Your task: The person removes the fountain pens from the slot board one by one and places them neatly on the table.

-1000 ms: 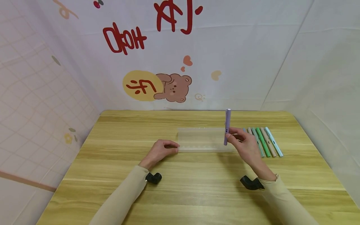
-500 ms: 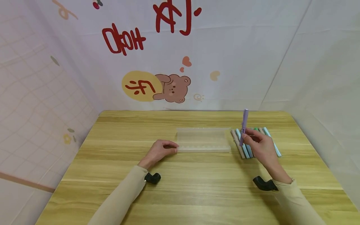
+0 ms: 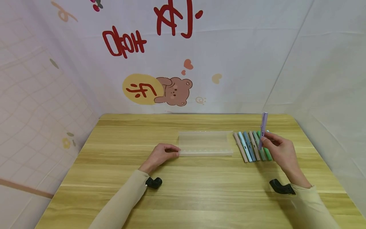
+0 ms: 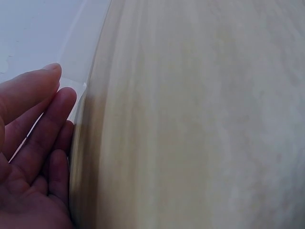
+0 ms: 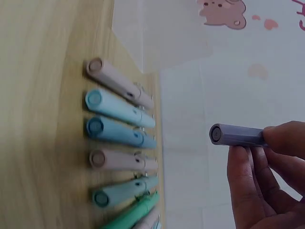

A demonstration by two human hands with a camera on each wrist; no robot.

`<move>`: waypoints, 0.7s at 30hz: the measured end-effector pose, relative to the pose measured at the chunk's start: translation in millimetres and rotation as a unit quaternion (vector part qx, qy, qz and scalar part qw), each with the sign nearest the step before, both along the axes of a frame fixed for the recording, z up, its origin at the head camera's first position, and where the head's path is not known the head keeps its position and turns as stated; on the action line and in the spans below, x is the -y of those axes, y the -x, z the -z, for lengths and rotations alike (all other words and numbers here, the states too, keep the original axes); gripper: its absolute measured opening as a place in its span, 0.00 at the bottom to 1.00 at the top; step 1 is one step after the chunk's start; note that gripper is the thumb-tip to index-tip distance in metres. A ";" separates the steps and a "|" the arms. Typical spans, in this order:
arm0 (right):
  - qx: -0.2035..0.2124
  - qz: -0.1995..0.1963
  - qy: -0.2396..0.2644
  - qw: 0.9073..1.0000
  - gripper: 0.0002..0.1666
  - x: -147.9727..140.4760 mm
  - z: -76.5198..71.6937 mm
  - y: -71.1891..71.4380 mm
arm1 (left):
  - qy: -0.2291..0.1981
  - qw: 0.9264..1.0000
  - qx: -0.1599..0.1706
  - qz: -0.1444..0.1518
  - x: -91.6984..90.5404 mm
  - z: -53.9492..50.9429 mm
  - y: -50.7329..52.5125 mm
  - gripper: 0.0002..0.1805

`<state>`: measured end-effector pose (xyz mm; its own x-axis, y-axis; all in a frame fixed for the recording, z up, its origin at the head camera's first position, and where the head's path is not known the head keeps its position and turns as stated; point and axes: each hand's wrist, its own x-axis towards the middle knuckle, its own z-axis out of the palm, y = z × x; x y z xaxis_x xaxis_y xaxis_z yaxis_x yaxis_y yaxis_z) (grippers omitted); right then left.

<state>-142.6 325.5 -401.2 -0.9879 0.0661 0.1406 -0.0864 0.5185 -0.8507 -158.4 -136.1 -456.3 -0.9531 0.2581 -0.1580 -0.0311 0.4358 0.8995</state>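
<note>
My right hand [image 3: 283,154] pinches a lilac capped pen [image 3: 264,125] between thumb and fingers. The pen stands nearly upright above a row of pens; the right wrist view has its round end [image 5: 217,134] facing the camera. Below lie several capped pens [image 3: 249,147] side by side on the table, in brown, light blue, blue, grey-green and green; my right hand covers part of the rightmost ones. My left hand [image 3: 160,156] holds the left end of a clear plastic pen holder [image 3: 206,153] with thumb and fingertips. Its corner [image 4: 80,88] shows just beyond the fingertips.
The wooden table [image 3: 200,197] meets a white printed backdrop [image 3: 240,63] along its far edge. The pen row lies just right of the pen holder. Black wrist mounts [image 3: 281,187] stick out inward from both sleeves.
My right hand has moved right with the lilac pen, from over the holder's right end to over the pen row, uncovering the left pens. My left hand stays at the holder.
</note>
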 end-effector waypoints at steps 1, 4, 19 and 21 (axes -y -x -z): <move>0.004 0.002 -0.004 1.000 0.31 -3.8 -0.1 0.1 | -0.001 1.000 0.000 0.000 0.1 0.5 0.3 0.10; 0.016 0.005 -0.015 1.000 0.32 -16.0 -0.2 0.9 | -0.003 1.000 -0.001 0.000 0.1 1.3 0.3 0.10; 0.051 -0.011 -0.019 0.998 0.34 -65.3 9.1 6.2 | -0.004 1.000 -0.008 -0.002 0.4 1.3 1.5 0.11; 0.055 -0.016 -0.022 0.998 0.34 -71.9 11.6 7.3 | -0.002 1.000 -0.008 0.000 0.9 1.3 1.9 0.10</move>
<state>-149.9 397.4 -412.8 -0.9990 0.0298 0.0339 -0.0117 0.5547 -0.8320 -160.3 -137.0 -457.6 -0.9556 0.2582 -0.1420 -0.0171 0.4324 0.9015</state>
